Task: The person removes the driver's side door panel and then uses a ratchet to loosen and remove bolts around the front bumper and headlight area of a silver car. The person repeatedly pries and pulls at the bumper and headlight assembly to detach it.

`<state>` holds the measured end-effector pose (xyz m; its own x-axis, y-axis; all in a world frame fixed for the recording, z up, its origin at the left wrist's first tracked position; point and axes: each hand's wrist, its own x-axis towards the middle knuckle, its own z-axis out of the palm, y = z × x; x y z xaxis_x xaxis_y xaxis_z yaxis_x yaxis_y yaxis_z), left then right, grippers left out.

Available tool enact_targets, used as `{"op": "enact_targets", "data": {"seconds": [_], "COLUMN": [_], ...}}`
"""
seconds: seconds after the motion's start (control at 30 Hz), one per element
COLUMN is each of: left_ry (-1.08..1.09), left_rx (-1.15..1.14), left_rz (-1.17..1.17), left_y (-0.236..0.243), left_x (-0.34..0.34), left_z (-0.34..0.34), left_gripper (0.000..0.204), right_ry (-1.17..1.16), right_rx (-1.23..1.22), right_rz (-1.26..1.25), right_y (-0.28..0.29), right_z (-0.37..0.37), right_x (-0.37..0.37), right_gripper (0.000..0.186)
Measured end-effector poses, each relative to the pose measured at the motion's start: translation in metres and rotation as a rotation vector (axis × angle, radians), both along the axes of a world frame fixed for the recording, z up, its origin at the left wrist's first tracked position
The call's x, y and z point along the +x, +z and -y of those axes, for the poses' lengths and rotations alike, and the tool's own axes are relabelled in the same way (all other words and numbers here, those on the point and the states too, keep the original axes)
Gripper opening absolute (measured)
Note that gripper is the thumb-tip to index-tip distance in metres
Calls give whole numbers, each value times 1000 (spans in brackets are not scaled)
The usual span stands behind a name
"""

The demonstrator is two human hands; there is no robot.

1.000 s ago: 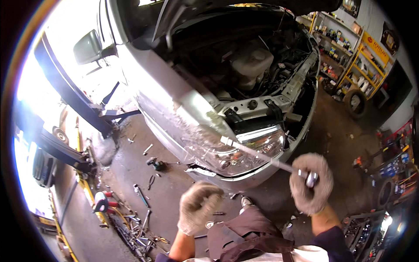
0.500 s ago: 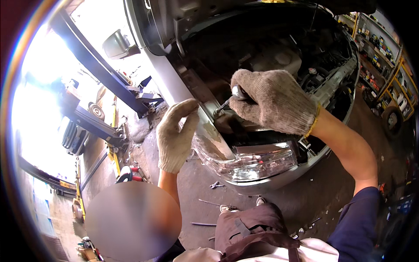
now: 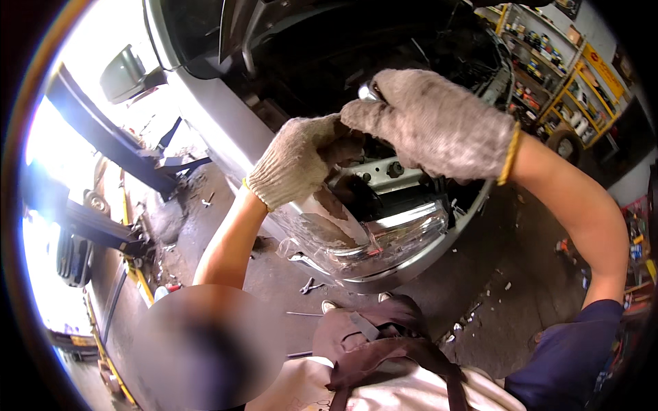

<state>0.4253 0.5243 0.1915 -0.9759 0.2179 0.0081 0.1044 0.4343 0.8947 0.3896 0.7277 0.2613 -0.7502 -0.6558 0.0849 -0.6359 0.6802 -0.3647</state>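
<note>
My right hand (image 3: 439, 127), in a grey knit glove, is closed around a ratchet wrench (image 3: 369, 92); only its rounded chrome head shows. Beside it, my left hand (image 3: 298, 157), also gloved, has its fingers curled inward close to the right fingertips. What those left fingers hold, if anything, is hidden. Both hands hover over the front corner of a silver car with its hood raised. Below them is the headlight (image 3: 404, 229), with clear film around it. The fender (image 3: 223, 120) has a patch of worn paint near the light.
The dark engine bay (image 3: 308, 61) lies beyond my hands. A blue lift post (image 3: 110, 130) stands at the left. Shelves with bottles (image 3: 541, 48) and a tire (image 3: 565, 145) are at the far right. A small metal tool (image 3: 308, 285) lies on the floor.
My left hand has moved up and right from the fender edge to meet my right hand. The ratchet wrench has lifted away from the fender edge. The view has shifted toward the right.
</note>
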Motion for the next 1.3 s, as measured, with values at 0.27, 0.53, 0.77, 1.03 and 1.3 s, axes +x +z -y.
{"op": "enact_targets", "data": {"seconds": [0.27, 0.53, 0.77, 1.03, 1.3], "left_ry": [-223, -281, -486, -348, -410], "left_rx": [-99, -169, -423, 21, -320], "left_rz": [-148, -374, -765, -139, -321], "left_y": [-5, -17, -21, -15, 3], "left_x": [-15, -16, -30, -31, -25], "left_z": [26, 34, 43, 47, 26], "left_gripper": [37, 26, 47, 23, 13], "right_ry": [-35, 147, 475, 173, 495], "right_rx": [-366, -231, 263, 81, 181], "right_rz": [624, 35, -843, -396, -664], "right_y": [20, 23, 20, 7, 40], "right_z": [-9, -12, -4, 12, -7], "right_x": [22, 27, 14, 13, 6], "right_gripper": [33, 31, 23, 27, 18]}}
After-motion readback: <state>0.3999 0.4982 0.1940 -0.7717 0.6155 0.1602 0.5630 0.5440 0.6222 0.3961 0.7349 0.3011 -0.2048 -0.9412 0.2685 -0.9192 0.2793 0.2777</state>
